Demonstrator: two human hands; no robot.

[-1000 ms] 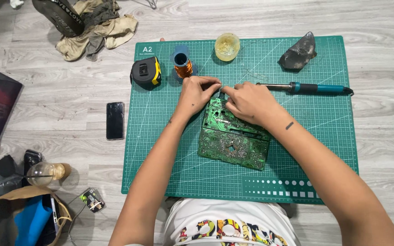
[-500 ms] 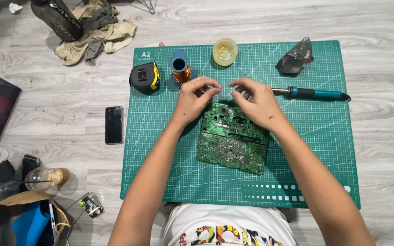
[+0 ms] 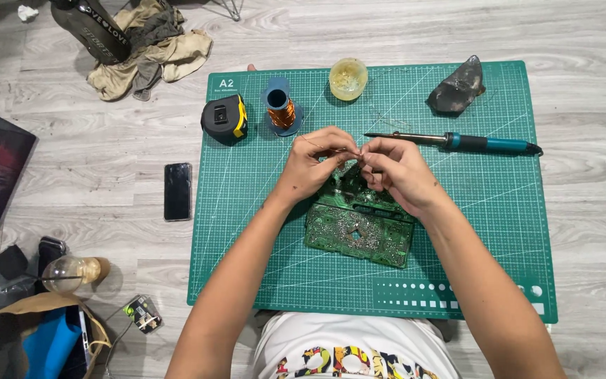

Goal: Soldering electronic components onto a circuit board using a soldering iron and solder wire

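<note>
A green circuit board lies solder side up on the green cutting mat. Both hands hover over its far edge, fingertips almost touching. My left hand and my right hand each pinch a thin copper wire stretched between them. The wire is very fine and only partly visible. A blue spool of copper wire stands just beyond my left hand. To the right of my right hand a soldering iron with a teal handle lies on the mat.
On the mat's far side sit a black and yellow tape measure, a small yellowish round tin and a dark grey lump. A black phone lies on the wooden floor at left, with cloth, bags and a glass bulb around.
Both hands have drawn together over the board's far edge, fingertips now pinching the wire between them. The board and soldering iron lie where they were.
</note>
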